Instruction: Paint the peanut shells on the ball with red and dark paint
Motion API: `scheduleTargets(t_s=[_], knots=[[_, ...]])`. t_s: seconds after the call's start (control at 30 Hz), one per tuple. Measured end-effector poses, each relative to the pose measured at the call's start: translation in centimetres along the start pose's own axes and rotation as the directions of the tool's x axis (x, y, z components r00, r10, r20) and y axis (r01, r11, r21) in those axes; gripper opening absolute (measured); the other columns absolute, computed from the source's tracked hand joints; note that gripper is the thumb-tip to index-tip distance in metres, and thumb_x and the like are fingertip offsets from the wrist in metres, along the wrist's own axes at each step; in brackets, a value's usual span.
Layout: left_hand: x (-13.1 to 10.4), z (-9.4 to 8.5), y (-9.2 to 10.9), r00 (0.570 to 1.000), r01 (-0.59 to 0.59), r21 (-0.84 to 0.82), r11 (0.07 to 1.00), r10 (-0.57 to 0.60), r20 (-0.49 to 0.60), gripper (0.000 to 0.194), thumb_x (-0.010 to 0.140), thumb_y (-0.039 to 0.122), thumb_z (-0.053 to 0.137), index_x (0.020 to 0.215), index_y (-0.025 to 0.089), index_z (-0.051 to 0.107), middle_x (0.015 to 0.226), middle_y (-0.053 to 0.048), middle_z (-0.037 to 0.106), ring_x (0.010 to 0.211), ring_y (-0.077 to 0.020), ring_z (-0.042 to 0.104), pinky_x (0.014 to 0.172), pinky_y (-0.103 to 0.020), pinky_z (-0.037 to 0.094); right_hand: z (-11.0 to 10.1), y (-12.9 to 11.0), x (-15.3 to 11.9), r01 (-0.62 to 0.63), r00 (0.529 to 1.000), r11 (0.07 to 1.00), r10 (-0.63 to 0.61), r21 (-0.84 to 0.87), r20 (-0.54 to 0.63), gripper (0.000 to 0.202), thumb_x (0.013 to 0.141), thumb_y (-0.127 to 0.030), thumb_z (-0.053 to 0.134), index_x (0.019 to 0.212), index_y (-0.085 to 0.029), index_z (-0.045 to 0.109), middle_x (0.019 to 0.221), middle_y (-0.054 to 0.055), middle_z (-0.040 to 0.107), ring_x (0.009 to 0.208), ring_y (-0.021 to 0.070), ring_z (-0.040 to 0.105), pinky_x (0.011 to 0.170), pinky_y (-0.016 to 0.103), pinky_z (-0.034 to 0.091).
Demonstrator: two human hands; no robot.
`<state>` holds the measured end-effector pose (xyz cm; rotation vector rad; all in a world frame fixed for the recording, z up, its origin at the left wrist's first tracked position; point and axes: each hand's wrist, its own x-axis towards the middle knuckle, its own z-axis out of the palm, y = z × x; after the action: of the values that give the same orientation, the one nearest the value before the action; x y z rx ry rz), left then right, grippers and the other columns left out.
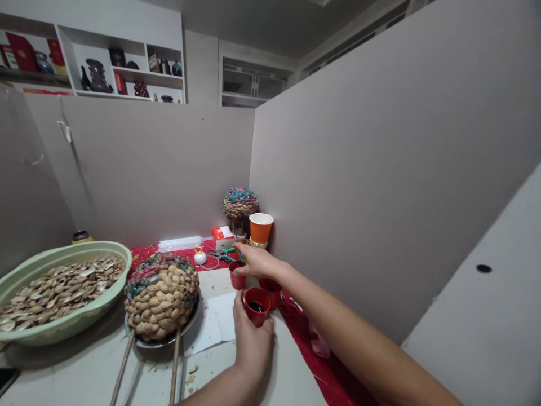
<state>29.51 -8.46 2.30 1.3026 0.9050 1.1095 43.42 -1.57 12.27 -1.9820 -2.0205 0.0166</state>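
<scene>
Left hand: curled in a grip, thumb on its right side, forearm below. Right hand: just beyond left, fingers stretched leftward, thumb apart, forearm trailing right.

- Centre: passage runs over the flat white paper, between the peanut-covered dome and the left hand.
- Right: the right forearm and grey partition block the way.
</scene>
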Motion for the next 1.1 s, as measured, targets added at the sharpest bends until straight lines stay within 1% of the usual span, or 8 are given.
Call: scheduleTargets(t_s=[0.13,0.27,0.5,0.67,0.8,0.9,1.0,1.1], knots=[[-0.1,-0.6,0.0,0.999,0.049,0.035,0.998,-0.049,0.001,0.087,0.061,0.014,0.072,0.141,0.01,0.038,0.153,-0.025,0.042,0.146,-0.035,0.037,0.12,-0.042,0.027,0.4,-0.5,0.3,-0.02,0.995,1.0,0.021,-0.017,0.101,0.036,0.097,-0.035,0.062,0.128,-0.017,0.058,0.128,0.009,0.062,0.108,0.0232,0.065,0.09,0.045,0.057],[-0.6,-1.4,0.8,0.997,0.071,0.048,0.996,-0.072,0.028,0.092,0.063,0.017,0.07,0.146,0.005,0.031,0.154,-0.026,0.037,0.148,-0.0349,0.032,0.122,-0.043,0.024,0.9,-1.6,0.4,-0.043,0.986,0.999,0.047,-0.033,0.158,0.035,0.097,-0.035,0.062,0.127,-0.017,0.059,0.127,0.009,0.062,0.108,0.0229,0.065,0.09,0.044,0.057],[-1.3,-3.2,1.4,0.987,0.123,-0.023,0.992,-0.12,0.102,0.094,0.066,0.022,0.067,0.149,0.012,0.024,0.161,-0.025,0.028,0.151,-0.0339,0.028,0.121,-0.046,0.026,0.8,-2.2,0.4,-0.021,0.994,1.0,0.022,-0.012,0.11,0.035,0.097,-0.035,0.062,0.128,-0.017,0.058,0.128,0.009,0.062,0.108,0.0232,0.065,0.09,0.044,0.057],[-2.1,-5.4,3.4,0.981,0.108,-0.091,0.99,-0.092,0.169,0.093,0.066,0.024,0.07,0.147,0.014,0.025,0.158,-0.023,0.035,0.149,-0.0314,0.033,0.121,-0.043,0.027,-3.1,-3.5,-1.3,0.057,0.998,0.998,-0.056,0.041,-0.025,0.036,0.097,-0.035,0.062,0.128,-0.017,0.058,0.129,0.01,0.061,0.109,0.0237,0.065,0.091,0.045,0.056],[-2.8,-7.6,7.4,0.988,0.003,-0.098,0.995,0.013,0.157,0.093,0.071,0.035,0.071,0.15,0.018,0.024,0.161,-0.018,0.03,0.15,-0.0287,0.031,0.123,-0.044,0.023,-7.6,-6.4,-4.0,0.151,0.987,0.984,-0.145,0.098,-0.069,0.067,0.083,-0.023,0.076,0.143,-0.02,0.046,0.138,0.015,0.058,0.125,0.0285,0.058,0.105,0.046,0.049],[-2.7,-9.2,10.3,0.982,-0.117,-0.008,0.993,0.117,0.152,0.094,0.072,0.037,0.072,0.152,0.022,0.023,0.161,-0.015,0.032,0.149,-0.0288,0.031,0.122,-0.049,0.025,-10.2,-9.2,-6.1,0.226,0.974,0.964,-0.221,0.143,-0.05,0.071,0.08,-0.023,0.075,0.144,-0.02,0.043,0.138,0.014,0.06,0.124,0.0273,0.061,0.102,0.042,0.051],[-2.4,-10.7,12.3,0.951,-0.281,0.08,0.956,0.266,0.158,0.092,0.075,0.031,0.072,0.153,0.03,0.022,0.16,-0.01,0.036,0.146,-0.0261,0.038,0.122,-0.049,0.027,-11.4,-12.1,-7.4,0.305,0.952,0.935,-0.307,0.181,-0.019,0.077,0.078,-0.03,0.079,0.145,-0.019,0.043,0.143,0.013,0.057,0.129,0.0275,0.057,0.106,0.041,0.049],[-2.2,-12.2,13.3,0.945,-0.276,0.041,0.96,0.263,0.196,0.093,0.075,0.025,0.07,0.153,0.03,0.02,0.149,-0.01,0.052,0.133,-0.0273,0.055,0.114,-0.051,0.039,-11.3,-14.9,-7.8,0.406,0.91,0.885,-0.416,0.23,-0.006,0.082,0.076,-0.031,0.082,0.147,-0.019,0.043,0.143,0.015,0.057,0.128,0.0294,0.058,0.107,0.044,0.048]])
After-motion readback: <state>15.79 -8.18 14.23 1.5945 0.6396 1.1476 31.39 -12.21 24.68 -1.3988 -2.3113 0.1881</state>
